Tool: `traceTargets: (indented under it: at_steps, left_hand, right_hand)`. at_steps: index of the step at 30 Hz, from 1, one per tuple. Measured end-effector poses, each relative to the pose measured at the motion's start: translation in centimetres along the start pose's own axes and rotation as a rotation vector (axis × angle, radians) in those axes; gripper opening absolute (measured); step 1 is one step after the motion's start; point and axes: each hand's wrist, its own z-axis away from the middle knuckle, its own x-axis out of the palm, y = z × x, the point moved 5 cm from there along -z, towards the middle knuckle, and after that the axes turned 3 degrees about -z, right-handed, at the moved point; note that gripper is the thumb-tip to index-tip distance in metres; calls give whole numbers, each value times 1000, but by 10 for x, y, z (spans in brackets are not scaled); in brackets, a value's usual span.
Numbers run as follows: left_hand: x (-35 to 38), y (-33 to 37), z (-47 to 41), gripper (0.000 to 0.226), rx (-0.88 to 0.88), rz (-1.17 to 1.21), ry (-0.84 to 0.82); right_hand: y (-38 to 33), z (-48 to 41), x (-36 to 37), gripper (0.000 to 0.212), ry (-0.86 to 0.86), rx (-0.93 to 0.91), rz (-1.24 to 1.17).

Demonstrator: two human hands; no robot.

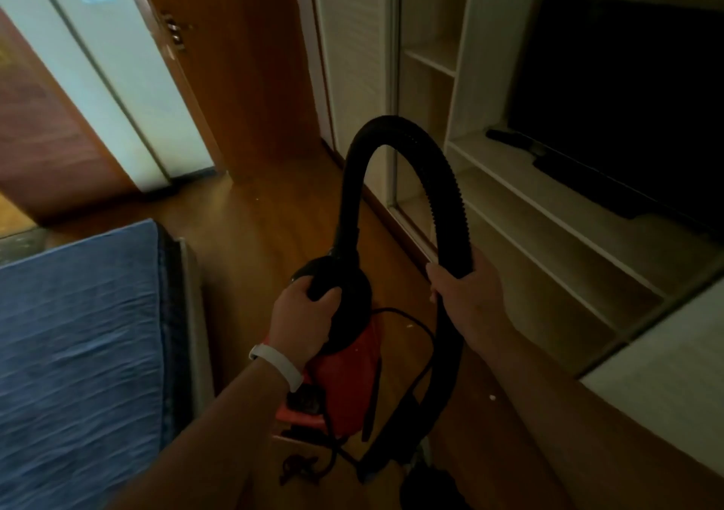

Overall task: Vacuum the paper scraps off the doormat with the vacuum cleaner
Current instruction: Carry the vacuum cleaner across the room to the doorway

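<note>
A small red vacuum cleaner (pixel 348 384) with a black top hangs above the wooden floor in the middle of the view. My left hand (pixel 303 319) grips its black handle. A black ribbed hose (pixel 395 137) arches up from the vacuum's top and comes down on the right, where my right hand (pixel 466 294) holds it. The hose's lower part runs down past my right arm toward the floor. A black power cord (pixel 415 329) loops beside the red body. Small white paper scraps (pixel 491 396) lie on the floor. No doormat is in view.
A bed with a blue cover (pixel 78 353) fills the left. White shelving (pixel 548 212) with a dark television (pixel 627 90) stands on the right. A wooden door (pixel 235 63) is ahead, with a narrow strip of wooden floor (pixel 266 227) between bed and shelving.
</note>
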Motion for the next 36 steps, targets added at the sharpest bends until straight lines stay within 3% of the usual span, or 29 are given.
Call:
traceTargets:
  at_steps: [9,18,36]
  left_hand:
    - [-13,27,-124,9,-73,-9,183]
    - [-51,42,-213,8,-67,28,383]
    - [-158,-18,-489,10,-110,93,294]
  right_hand:
    - [-12,-159,69,15,-203,1,-90]
    - [-39,-260,142,16,-375,-97,-6]
    - [-81,-433,374,12,-380,-58,129]
